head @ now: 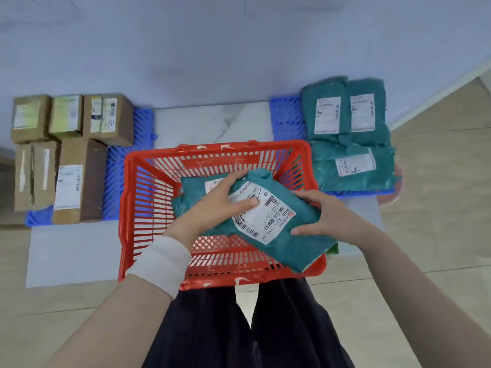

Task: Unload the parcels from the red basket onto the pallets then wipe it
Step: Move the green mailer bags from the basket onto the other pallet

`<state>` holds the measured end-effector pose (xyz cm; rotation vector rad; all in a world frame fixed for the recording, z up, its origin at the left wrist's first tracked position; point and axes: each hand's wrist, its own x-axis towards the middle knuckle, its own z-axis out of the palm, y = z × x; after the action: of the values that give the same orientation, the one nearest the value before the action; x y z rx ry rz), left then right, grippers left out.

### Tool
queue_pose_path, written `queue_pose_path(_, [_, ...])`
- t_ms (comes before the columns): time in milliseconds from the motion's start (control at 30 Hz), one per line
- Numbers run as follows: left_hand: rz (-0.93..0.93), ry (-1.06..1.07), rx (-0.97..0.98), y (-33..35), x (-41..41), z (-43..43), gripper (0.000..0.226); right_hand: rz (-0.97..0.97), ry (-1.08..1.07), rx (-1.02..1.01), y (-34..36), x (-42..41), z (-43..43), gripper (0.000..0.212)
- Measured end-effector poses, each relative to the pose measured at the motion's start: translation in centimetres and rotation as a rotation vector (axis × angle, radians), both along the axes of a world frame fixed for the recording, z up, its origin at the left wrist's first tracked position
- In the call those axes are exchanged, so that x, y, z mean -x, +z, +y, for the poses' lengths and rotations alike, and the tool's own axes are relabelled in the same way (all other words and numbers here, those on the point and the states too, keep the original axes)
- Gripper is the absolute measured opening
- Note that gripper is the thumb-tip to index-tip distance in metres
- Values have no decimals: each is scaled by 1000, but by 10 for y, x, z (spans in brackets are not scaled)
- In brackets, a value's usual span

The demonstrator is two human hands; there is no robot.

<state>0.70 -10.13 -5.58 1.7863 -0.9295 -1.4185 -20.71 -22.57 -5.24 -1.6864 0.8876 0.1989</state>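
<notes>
In the middle: our red basket sits on the floor.
Green bag: we hold it just over the basket.
Left hand: it grips the bag's far end.
Right hand: it grips the bag's right side.
Second bag: it lies in the basket.
Sides: brown boxes on the left pallet, three bags (labels up) on the right pallet.

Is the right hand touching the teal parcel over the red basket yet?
Touching. The head view shows the right hand gripping the right edge of the teal parcel, thumb and fingers wrapped round it.
</notes>
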Motion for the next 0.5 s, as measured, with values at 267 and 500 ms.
queue_pose_path(267, [162,83,-10,-5,95,-88,60,77,182,-26,9,74,-110,82])
queue_pose_path(500, [339,686,1,-18,117,-139,55,6,-315,577,13,72,-144,87])
